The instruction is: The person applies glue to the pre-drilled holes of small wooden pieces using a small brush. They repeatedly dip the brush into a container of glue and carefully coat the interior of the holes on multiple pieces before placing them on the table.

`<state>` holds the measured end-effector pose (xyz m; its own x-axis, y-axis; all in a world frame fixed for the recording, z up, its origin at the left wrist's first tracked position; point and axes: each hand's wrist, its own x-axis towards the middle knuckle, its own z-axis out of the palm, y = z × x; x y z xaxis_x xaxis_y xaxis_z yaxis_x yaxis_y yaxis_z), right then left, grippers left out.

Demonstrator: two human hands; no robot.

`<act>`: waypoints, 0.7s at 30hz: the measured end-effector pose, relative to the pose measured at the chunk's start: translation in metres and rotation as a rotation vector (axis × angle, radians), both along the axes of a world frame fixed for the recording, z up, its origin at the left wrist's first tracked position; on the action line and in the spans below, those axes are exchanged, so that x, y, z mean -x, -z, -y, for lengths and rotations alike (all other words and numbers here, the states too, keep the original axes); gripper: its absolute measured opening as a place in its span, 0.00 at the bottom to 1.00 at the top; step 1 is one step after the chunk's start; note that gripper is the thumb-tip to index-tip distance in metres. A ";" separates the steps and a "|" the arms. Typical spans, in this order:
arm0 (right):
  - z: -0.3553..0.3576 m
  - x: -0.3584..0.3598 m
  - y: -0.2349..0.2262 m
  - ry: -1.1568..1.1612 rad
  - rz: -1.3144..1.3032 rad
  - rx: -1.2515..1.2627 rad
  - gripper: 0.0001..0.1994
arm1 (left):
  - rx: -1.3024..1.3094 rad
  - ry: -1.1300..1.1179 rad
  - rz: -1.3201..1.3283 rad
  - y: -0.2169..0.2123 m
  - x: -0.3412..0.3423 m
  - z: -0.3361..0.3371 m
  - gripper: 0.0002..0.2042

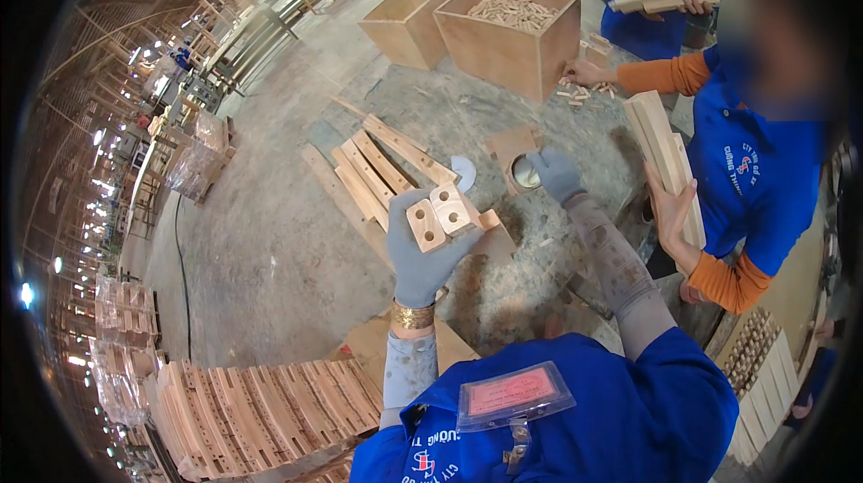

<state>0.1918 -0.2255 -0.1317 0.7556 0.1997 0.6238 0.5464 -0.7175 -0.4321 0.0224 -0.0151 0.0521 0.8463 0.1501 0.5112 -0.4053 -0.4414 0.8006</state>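
Note:
My left hand (415, 260), in a grey glove, is closed around two wooden pieces (424, 224). Their pale end faces point up side by side, each with round drilled holes. A grey glove also covers my right hand (557, 175), closed at the edge of a round open can (524, 173) with pale contents. Whatever its fingers hold is hidden. The can stands on a brown piece of board (512, 139). Left of it lies a pale disc (463, 174), and several long wooden pieces with holes (364, 173) rest beyond my left hand.
Wooden dowels (512, 12) fill a large box (503, 56), beside another box (409, 29). At right, a co-worker (751, 177) holds wooden pieces (661, 146) and reaches to loose dowels (584, 94). Another person (652, 29) carries wood behind. Stacked wooden slats (270, 411) stand at lower left.

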 end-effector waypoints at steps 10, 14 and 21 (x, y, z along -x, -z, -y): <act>0.013 0.050 0.019 0.146 -0.533 -0.834 0.08 | 0.158 0.063 -0.018 0.001 -0.001 0.000 0.34; 0.013 0.061 0.030 0.051 -0.832 -1.670 0.09 | 0.203 0.057 -0.014 0.003 -0.002 0.001 0.35; 0.014 0.056 0.039 0.091 -0.840 -1.865 0.09 | 0.095 0.125 -0.077 0.004 -0.005 -0.011 0.30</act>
